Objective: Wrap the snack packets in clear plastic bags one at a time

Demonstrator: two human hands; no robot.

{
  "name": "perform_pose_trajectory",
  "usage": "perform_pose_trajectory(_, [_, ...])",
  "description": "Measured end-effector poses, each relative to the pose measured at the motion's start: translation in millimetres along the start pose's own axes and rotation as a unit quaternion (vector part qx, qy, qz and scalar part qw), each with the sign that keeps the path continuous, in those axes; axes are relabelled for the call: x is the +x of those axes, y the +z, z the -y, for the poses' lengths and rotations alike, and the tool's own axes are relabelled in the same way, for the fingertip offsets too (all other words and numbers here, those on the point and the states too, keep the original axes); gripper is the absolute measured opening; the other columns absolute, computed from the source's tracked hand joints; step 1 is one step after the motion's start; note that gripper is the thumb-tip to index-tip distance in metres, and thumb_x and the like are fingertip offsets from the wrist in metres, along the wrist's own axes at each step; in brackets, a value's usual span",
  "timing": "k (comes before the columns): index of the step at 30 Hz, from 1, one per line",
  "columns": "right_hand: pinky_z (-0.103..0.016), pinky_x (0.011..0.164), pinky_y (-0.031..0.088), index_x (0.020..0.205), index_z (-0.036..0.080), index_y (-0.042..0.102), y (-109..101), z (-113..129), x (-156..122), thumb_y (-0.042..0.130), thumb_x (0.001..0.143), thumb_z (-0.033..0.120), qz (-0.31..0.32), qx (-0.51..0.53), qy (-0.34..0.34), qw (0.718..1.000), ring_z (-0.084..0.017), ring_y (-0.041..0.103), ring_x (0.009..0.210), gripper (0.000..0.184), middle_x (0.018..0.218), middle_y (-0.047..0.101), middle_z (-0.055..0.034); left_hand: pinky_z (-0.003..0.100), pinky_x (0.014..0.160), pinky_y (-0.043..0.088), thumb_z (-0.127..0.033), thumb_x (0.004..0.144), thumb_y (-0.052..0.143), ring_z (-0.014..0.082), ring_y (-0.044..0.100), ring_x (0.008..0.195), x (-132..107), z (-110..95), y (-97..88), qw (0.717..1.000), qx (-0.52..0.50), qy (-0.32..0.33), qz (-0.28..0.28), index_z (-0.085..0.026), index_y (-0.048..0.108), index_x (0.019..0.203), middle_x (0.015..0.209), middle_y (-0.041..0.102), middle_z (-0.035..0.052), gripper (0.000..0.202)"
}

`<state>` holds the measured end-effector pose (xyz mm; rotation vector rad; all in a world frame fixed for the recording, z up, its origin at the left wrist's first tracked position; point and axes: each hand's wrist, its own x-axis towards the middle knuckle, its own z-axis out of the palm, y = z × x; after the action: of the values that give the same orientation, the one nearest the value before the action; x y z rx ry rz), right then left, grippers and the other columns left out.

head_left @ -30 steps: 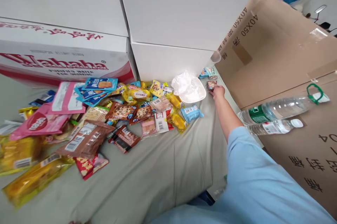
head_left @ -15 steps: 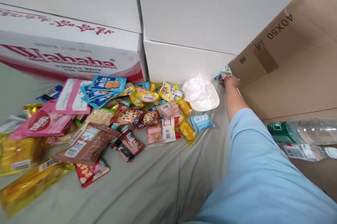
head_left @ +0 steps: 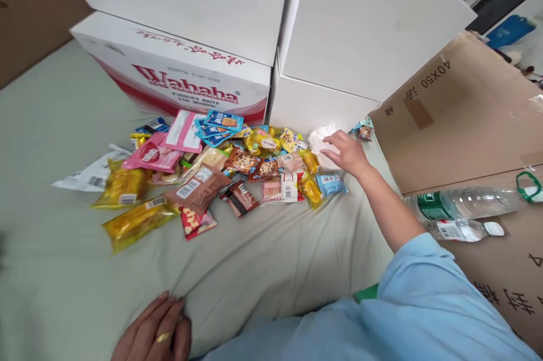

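Observation:
Over the white bowl (head_left: 328,162) with crumpled clear plastic (head_left: 321,133) in it, my right hand (head_left: 348,153) reaches with fingers apart and nothing held. A blue snack packet (head_left: 332,184) lies just below the bowl. Beyond my hand, a teal and brown snack packet (head_left: 363,132) rests in the corner by the carton. My left hand (head_left: 155,331), a ring on one finger, lies on the green sheet (head_left: 237,259) at the bottom, its fingers curled together and nothing visible in them. Nearest to it are a long yellow snack pack (head_left: 139,222) and a red packet (head_left: 197,222).
Several wrapped snacks (head_left: 244,162) are heaped before a Wahaha box (head_left: 182,75) and white boxes (head_left: 335,38). On the right stands a brown cardboard carton (head_left: 462,106). A large water bottle (head_left: 470,202) and a smaller bottle (head_left: 466,231) lie beside it.
My right hand has let go of the teal and brown packet in the corner and come left over the bowl. My left hand has entered at the bottom; the view has shifted.

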<state>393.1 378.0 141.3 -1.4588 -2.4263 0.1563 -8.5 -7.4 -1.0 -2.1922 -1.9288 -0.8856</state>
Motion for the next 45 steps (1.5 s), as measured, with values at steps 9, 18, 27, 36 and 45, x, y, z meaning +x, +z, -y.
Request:
perform_pose_trajectory(9, [-0.037, 0.084, 0.05, 0.094, 0.021, 0.074, -12.5, 30.8, -13.6, 0.061, 0.09, 0.028, -0.102, 0.065, 0.101, 0.988, -0.022, 0.061, 0.085, 0.015, 0.094, 0.068, -0.007, 0.04, 0.093, 0.059, -0.015, 0.091, 0.064, 0.0251, 0.074, 0.103, 0.1, -12.4, -6.6, 0.998, -0.041, -0.02, -0.048, -0.022, 0.067, 0.103, 0.106, 0.075, 0.0077, 0.014])
perform_pose_trajectory(18, [-0.034, 0.073, 0.058, 0.094, 0.028, 0.066, 26.6, 145.5, -178.7, 0.082, 0.079, 0.049, -0.084, 0.556, 0.2, 0.802, -0.018, 0.064, 0.077, 0.03, 0.091, 0.068, -0.0007, 0.033, 0.063, 0.061, -0.062, 0.095, 0.056, 0.0221, 0.072, 0.085, 65.6, -81.5, -13.6, 0.726, -0.586, -0.322, 0.162, -0.021, 0.065, 0.108, 0.092, 0.072, 0.0069, 0.044])
perform_pose_trajectory(27, [-0.034, 0.089, 0.054, 0.098, 0.026, 0.077, 63.7, 201.1, -233.4, 0.069, 0.096, 0.036, 0.024, 0.456, 0.044, 0.888, -0.022, 0.068, 0.105, 0.013, 0.114, 0.072, -0.0088, 0.032, 0.068, 0.055, -0.058, 0.074, 0.076, 0.022, 0.066, 0.082, 95.9, -109.6, 22.4, 0.67, -0.614, -0.403, 0.109, -0.019, 0.068, 0.098, 0.092, 0.072, 0.0062, 0.047])
perform_pose_trajectory(36, [-0.038, 0.086, 0.053, 0.118, 0.018, 0.068, 57.7, 76.6, -163.7, 0.063, 0.087, 0.049, -0.177, 0.185, 0.28, 0.925, -0.023, 0.064, 0.088, 0.044, 0.114, 0.071, -0.0128, 0.03, 0.065, 0.048, -0.057, 0.081, 0.068, 0.0191, 0.061, 0.069, 28.7, -67.4, -20.1, 0.79, -0.428, -0.435, 0.059, -0.022, 0.069, 0.089, 0.076, 0.069, -0.0001, 0.037])
perform_pose_trajectory(45, [-0.04, 0.098, 0.048, 0.136, 0.016, 0.062, 48.8, 33.4, -67.9, 0.059, 0.09, 0.037, -0.131, 0.058, 0.317, 0.938, -0.03, 0.066, 0.104, 0.05, 0.113, 0.075, -0.0142, 0.027, 0.064, 0.047, -0.05, 0.077, 0.074, 0.0173, 0.059, 0.069, -0.8, -68.1, -30.3, 0.746, -0.474, -0.468, 0.011, -0.02, 0.069, 0.091, 0.077, 0.069, -0.0009, 0.033])
